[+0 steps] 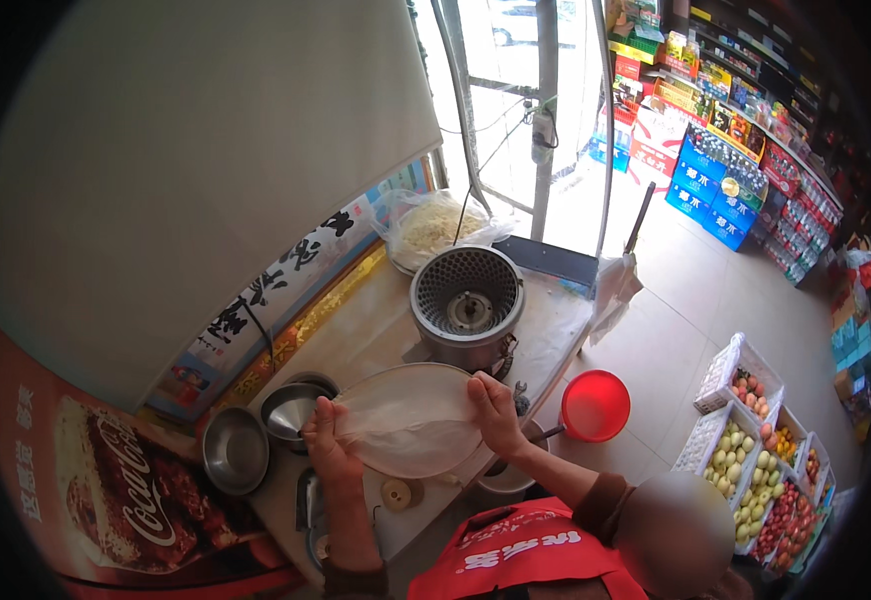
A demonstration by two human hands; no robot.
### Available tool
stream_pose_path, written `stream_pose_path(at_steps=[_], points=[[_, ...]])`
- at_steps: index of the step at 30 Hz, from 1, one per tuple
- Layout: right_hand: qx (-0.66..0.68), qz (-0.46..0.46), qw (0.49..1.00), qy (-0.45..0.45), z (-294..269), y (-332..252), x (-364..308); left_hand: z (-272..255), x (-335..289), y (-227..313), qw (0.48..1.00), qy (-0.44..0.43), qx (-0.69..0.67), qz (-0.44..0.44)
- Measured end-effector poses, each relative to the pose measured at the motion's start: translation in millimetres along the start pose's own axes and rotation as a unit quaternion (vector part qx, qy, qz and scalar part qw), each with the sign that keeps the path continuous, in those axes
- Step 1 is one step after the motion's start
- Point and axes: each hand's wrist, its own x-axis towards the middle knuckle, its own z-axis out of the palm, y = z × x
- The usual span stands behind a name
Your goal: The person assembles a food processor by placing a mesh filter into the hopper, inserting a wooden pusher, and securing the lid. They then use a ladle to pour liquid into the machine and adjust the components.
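- Round-rimmed pale cloth [411, 420] at the clock's centre, above the table, stretched between left hand [331, 440] and right hand [499, 412].
- At one o'clock, just past the rim, a grey metal drum [468, 300] with a perforated wall, lower part screened by the cloth; touching or not, impossible to tell.
- At twelve, beyond the drum, a clear plastic bag [441, 228] full of pale shreds.
- At nine, close to the left hand, shiny metal bowls [236, 450].
- At six, a small round pale piece [396, 494].
- At four, a pale container [504, 481], partly covered by the right forearm.
- At three, off the table, a red bucket [596, 408].
- Grasps the cloth's edge at nine with the left hand, thumb upward, forearm rising steeply from seven.
- Grasps the edge between two and three with the right hand, fingers curled tight, forearm slanting in from four.
- Underneath, a pale tabletop [356, 350], tapering toward six in this view.
- Farther out: fruit crates [716, 385] on the tiled floor [661, 285] at three, blue cartons [696, 180] at two, bright glazing [501, 65] near one, a red cooler [31, 500] at eight.
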Motion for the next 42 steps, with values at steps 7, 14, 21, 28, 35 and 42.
stream_pose_path(at_steps=[7,14,21,28,35,42], points=[[0.304,0.237,0.923,0.009,31.5,41.1,-38.7,8.4,8.8,-11.8,0.984,0.153,-0.089,-0.023],[-0.111,0.006,0.994,0.008,-15.8,-9.9,2.0,-2.2,-2.0,14.3,0.972,-0.092,0.209,-0.058],[-0.256,-0.081,0.919,-0.288,-15.7,-61.9,12.9,7.1,-18.0,7.2,0.923,-0.243,0.281,-0.099],[-0.167,-0.059,0.936,-0.305,-19.2,-75.9,9.8,1.5,-28.5,-4.8,0.952,-0.191,0.238,-0.009],[-0.133,-0.005,0.897,-0.421,-29.3,-85.2,15.9,3.4,-31.8,15.1,0.89,-0.294,0.346,-0.048],[-0.131,-0.039,0.894,-0.426,-29.0,-85.3,20.2,7.4,-31.5,16.7,0.885,-0.325,0.327,-0.074]])
